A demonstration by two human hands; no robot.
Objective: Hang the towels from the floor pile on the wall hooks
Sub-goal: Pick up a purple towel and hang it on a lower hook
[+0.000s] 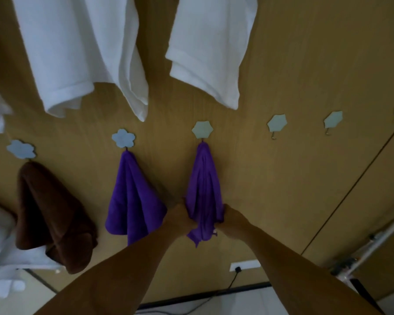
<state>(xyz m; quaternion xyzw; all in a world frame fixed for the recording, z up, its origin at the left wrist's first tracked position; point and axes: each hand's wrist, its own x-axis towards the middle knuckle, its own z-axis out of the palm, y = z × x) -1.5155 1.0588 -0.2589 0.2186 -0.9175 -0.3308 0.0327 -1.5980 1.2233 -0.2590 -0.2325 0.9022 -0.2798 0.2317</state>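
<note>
Purple towel (204, 189), soft, light and limp, hangs from its hook (202, 130); left hand (180, 215) and right hand (231, 218) pinch its lower edges, the best hold.

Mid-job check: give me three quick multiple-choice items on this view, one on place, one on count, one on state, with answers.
1. The brown cloth towel hangs on which lower-row hook?
A. leftmost
B. middle
C. rightmost

2. How many purple microfibre towels hang on hooks?
A. one
B. two
C. three

3. The hook with the pale hexagonal plate is:
A. bare
B. holding a towel
C. broken off

Answers: A, it hangs under the leftmost flower-shaped hook. B, one purple towel hangs free, and another purple towel is gripped by the left hand and right hand. A, its metal hook hangs bare.
</note>
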